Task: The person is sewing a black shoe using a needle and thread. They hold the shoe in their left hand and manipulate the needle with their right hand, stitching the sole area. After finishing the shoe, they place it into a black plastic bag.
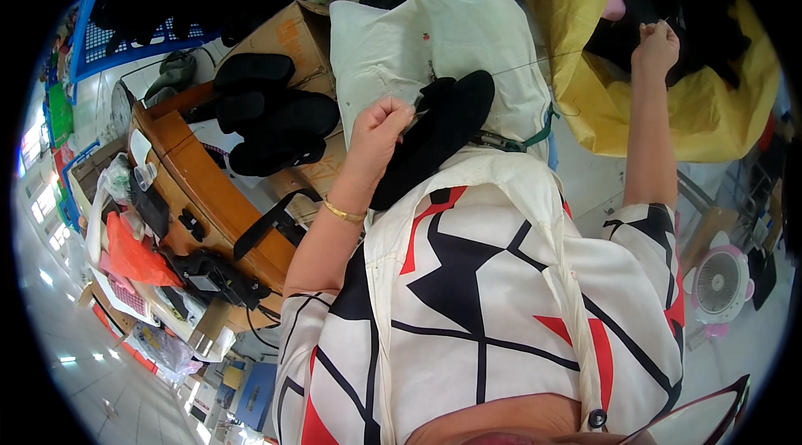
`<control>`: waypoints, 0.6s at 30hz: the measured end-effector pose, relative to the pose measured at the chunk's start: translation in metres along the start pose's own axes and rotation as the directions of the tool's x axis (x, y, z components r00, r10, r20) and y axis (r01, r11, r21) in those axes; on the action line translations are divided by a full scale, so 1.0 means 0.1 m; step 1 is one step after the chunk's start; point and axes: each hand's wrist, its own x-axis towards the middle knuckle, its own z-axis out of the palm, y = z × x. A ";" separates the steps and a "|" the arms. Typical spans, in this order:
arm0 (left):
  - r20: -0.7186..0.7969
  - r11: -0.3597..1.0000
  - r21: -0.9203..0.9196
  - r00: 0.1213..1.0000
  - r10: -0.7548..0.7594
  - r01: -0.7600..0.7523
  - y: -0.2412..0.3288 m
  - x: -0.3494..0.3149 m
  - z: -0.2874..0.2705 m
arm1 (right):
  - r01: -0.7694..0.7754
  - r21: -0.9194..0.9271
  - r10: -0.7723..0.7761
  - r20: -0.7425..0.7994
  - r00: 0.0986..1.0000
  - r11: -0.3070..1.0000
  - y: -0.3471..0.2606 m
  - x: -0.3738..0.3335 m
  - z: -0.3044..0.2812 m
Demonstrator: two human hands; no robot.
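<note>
Now the left hand (380, 129) is closed into a fist on the edge of a black shoe piece (443, 132), which lies over the person's lap, partly on a white cloth (434, 40). The fingers are clenched around the black material near its upper end. The right hand (657, 45) is raised far to the side, well apart from the left one, with its fingertips pinched together on a thin thread (535, 65). This thread runs as a stretched line from the right hand to the black shoe piece. A gold bracelet (344, 213) sits on the left wrist. Behind the right hand there is a big yellow bag (710, 111) with dark things inside. To the left, several black soles (271, 123) lie stacked on a cardboard box (292, 31), beside a wooden table (213, 186). A small pink fan (720, 284) stands on the floor at the right.
</note>
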 end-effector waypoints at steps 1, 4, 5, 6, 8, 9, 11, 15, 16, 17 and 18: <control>-0.013 0.998 0.052 0.999 0.040 -0.039 0.00 0.02 0.01 | 0.018 -0.015 -0.018 0.021 1.000 1.000 -0.01 0.02 -0.03; -0.035 0.978 0.183 0.994 0.106 -0.098 -0.01 0.08 0.03 | 0.031 -0.021 -0.030 0.081 0.996 0.999 -0.06 0.03 -0.04; -0.040 0.974 0.212 0.995 0.090 -0.080 0.00 0.07 0.01 | 0.029 -0.018 -0.027 0.101 0.995 0.999 -0.09 0.02 -0.03; -0.047 0.969 0.242 0.996 0.072 -0.059 0.00 0.06 0.00 | 0.023 -0.002 -0.023 0.112 0.993 1.000 -0.11 -0.01 -0.02; -0.040 0.957 0.287 0.998 0.050 -0.036 0.04 0.04 -0.01 | 0.010 0.028 -0.014 0.136 0.991 1.000 -0.14 -0.06 0.02; -0.038 0.951 0.309 0.999 0.037 -0.024 0.06 0.02 0.00 | 0.002 0.034 -0.007 0.147 0.989 0.999 -0.14 -0.07 0.03; -0.005 0.899 0.422 0.991 0.136 -0.121 0.08 0.01 0.02 | -0.014 0.046 0.006 0.170 0.985 0.999 -0.14 -0.09 0.04; -0.064 0.812 0.563 0.971 0.231 -0.156 0.25 0.01 0.11 | -0.021 0.062 0.008 0.195 0.981 0.998 -0.10 -0.09 0.02; -0.046 0.840 0.523 0.979 0.198 -0.145 0.26 0.02 0.13 | -0.019 0.062 0.006 0.196 0.981 0.998 -0.10 -0.09 0.03; -0.026 0.866 0.482 0.986 0.165 -0.132 0.27 0.03 0.15 | -0.017 0.062 0.004 0.196 0.981 0.998 -0.10 -0.09 0.03; -0.006 0.890 0.440 0.991 0.133 -0.117 0.27 0.05 0.17 | -0.017 0.061 0.005 0.196 0.981 0.998 -0.10 -0.10 0.04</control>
